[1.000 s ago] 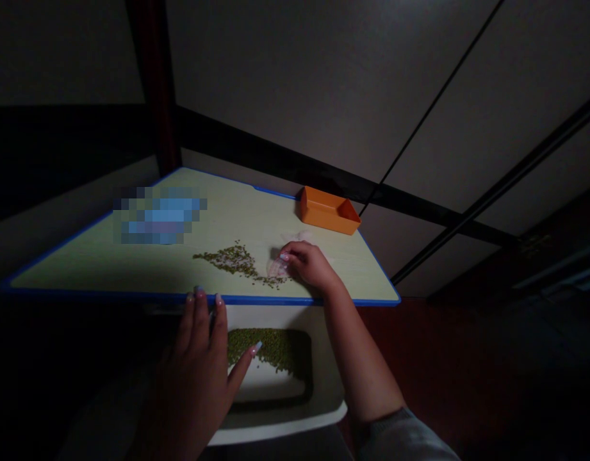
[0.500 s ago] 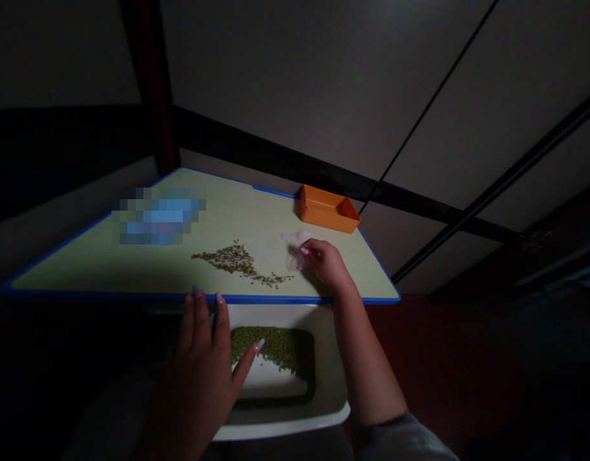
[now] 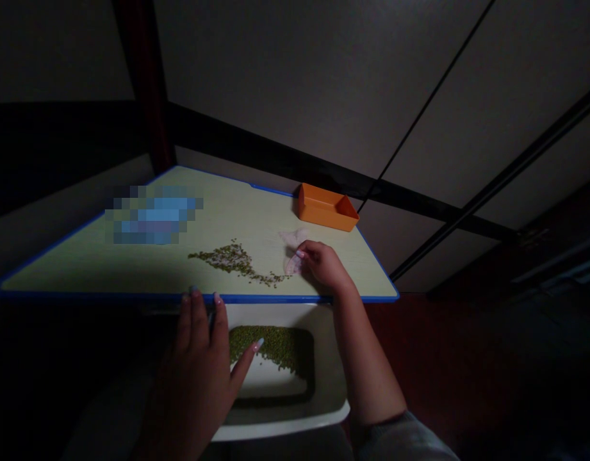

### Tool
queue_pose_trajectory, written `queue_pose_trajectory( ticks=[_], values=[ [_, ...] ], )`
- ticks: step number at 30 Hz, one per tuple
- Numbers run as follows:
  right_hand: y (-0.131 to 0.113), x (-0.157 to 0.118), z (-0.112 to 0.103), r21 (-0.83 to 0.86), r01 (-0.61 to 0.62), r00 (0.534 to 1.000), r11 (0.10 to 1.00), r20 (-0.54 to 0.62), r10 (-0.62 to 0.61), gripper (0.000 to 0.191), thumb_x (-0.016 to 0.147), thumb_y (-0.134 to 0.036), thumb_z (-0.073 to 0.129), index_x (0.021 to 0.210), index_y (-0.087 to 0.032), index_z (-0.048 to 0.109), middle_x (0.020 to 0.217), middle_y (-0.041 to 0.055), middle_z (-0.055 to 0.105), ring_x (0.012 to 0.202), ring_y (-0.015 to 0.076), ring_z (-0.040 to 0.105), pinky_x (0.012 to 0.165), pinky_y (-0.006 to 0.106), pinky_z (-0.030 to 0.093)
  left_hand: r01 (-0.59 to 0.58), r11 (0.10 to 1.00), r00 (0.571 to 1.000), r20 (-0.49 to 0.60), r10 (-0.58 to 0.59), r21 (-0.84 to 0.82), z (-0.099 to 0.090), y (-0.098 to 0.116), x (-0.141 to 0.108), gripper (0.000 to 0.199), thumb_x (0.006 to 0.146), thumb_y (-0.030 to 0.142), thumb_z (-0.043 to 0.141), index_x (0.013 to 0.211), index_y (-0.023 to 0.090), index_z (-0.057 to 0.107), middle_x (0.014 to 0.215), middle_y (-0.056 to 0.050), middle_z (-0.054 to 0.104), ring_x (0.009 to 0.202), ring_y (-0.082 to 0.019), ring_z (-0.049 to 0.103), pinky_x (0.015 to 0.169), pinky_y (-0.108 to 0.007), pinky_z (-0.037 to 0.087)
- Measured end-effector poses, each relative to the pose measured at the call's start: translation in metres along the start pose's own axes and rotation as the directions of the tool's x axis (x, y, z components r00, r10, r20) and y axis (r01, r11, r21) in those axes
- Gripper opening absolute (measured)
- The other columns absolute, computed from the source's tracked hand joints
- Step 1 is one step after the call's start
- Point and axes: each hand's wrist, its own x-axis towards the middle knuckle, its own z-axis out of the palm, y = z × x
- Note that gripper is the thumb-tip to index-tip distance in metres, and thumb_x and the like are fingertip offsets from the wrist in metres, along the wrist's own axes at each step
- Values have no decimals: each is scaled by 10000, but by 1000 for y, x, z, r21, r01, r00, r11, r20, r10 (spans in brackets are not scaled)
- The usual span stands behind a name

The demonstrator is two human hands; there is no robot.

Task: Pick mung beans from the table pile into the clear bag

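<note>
My right hand (image 3: 324, 262), over the right part of the tabletop, has thumb and fingers pinched on a thin, crumpled, pale see-through piece that looks like a plastic bag (image 3: 295, 235). Left of it, small green beans (image 3: 230, 257) lie scattered in a loose patch, with a thin trail toward the bag. My left hand (image 3: 205, 358) is open, fingers spread, at the table's near edge and over the left side of a white tub (image 3: 323, 410). More green beans (image 3: 270, 346) cover the far half of the tub's floor, partly hidden by that hand.
An orange open-topped box (image 3: 328, 208) stands at the back right of the pale, blue-edged table (image 3: 256, 214). A blurred-out bluish item (image 3: 155, 218) lies at the left. Panelled cabinet doors (image 3: 299, 83) rise behind. The room is dim.
My right hand has moved very slightly toward me with the plastic bag, whose near part hangs a bit differently. The left hand holds its place; the view has shifted slightly.
</note>
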Motion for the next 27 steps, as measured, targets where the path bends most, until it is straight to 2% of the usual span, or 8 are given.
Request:
queue_pose_trajectory(
  ticks=[15, 21, 27],
  values=[
    [-1, -5, -3, 23, -13, 998, 1000, 65, 12, 146, 843, -268, 522, 837, -201, 652, 696, 5, 636, 688, 148, 557, 678, 260, 408, 8, 1000, 1000, 11, -8, -1, 0, -1, -1, 862, 846, 631, 234, 1401, -27, 286, 1509, -344, 150, 1440, -426, 104, 1083, -552, 306],
    [3, -4, -3, 32, -5, 999, 999, 50, 3, 142, 837, -262, 511, 823, -190, 633, 732, 17, 633, 686, 140, 547, 653, 253, 398, 16, 1000, 1000, 21, -16, -5, -2, -1, -1, 863, 844, 632, 234, 1399, -26, 290, 1515, -341, 134, 1439, -428, 107, 1073, -555, 320],
    [1, -5, -2, 100, -1, 996, 995, 84, -8, 152, 837, -272, 512, 824, -180, 632, 747, 19, 633, 692, 137, 540, 670, 257, 400, 11, 1000, 1000, 14, -10, -10, -2, 0, 0, 872, 843, 644, 222, 1407, -19, 278, 1525, -328, 125, 1445, -415, 96, 1086, -554, 305]
  ],
)
